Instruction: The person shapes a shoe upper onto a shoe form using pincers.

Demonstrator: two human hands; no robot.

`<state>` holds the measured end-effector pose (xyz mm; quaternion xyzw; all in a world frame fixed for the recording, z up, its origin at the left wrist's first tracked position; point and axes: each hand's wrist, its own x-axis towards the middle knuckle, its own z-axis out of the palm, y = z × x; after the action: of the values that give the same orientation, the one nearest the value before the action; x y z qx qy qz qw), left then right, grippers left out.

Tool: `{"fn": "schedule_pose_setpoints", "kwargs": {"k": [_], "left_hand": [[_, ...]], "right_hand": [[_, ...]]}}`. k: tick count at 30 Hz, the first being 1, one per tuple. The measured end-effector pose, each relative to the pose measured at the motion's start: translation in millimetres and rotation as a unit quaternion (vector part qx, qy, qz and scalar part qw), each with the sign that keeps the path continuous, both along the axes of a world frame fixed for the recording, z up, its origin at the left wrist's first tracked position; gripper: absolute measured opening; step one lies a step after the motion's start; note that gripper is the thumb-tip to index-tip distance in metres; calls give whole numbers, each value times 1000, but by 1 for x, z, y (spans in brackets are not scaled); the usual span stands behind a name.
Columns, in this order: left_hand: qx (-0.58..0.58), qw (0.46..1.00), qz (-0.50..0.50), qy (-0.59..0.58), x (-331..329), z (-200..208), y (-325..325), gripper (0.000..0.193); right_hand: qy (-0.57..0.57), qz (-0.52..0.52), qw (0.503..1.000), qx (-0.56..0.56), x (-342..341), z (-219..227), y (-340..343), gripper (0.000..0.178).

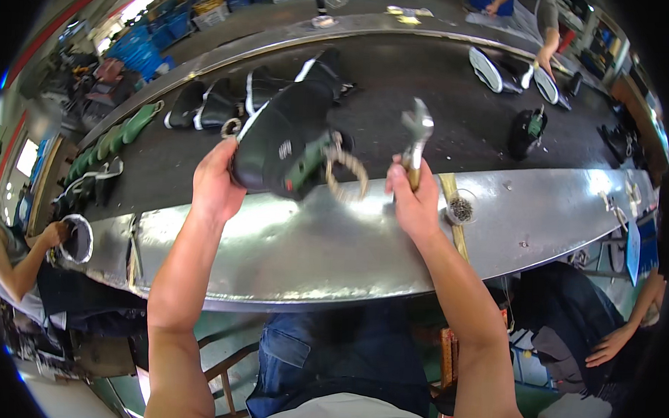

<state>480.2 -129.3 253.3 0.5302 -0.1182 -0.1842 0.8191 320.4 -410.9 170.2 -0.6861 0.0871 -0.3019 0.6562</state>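
My left hand (216, 179) is closed on the heel-side edge of a black shoe (285, 137), held above the near metal strip of the table. A green last shows in its opening, with a beige rope loop (348, 174) hanging from it. To the right, my right hand (416, 201) grips what look like lasting pincers (418, 127), their silver, curved head pointing up and away. The grip is partly hidden by the fingers. Beside this hand stands a small clear cup (461, 206) of tacks.
Several black shoes with white edges (219, 105) line the table's far left, near green lasts (138, 122). Another black shoe (527, 133) lies right. A person's hand (546, 58) touches shoes at far right. Other people sit left and right, one holding a white-rimmed shoe (77, 238).
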Motion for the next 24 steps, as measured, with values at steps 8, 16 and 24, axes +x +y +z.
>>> {"fn": "schedule_pose_setpoints", "kwargs": {"k": [8,16,24], "left_hand": [[70,992,-4,-101,-160,31,96,25],[47,978,-181,-98,-248,-15,142,26],[99,978,-48,-175,-301,-96,146,41]], "right_hand": [[174,378,706,573,-120,34,90,82],[166,457,600,635,-229,4,124,91],[164,333,878,304,-338,-42,189,65]]}}
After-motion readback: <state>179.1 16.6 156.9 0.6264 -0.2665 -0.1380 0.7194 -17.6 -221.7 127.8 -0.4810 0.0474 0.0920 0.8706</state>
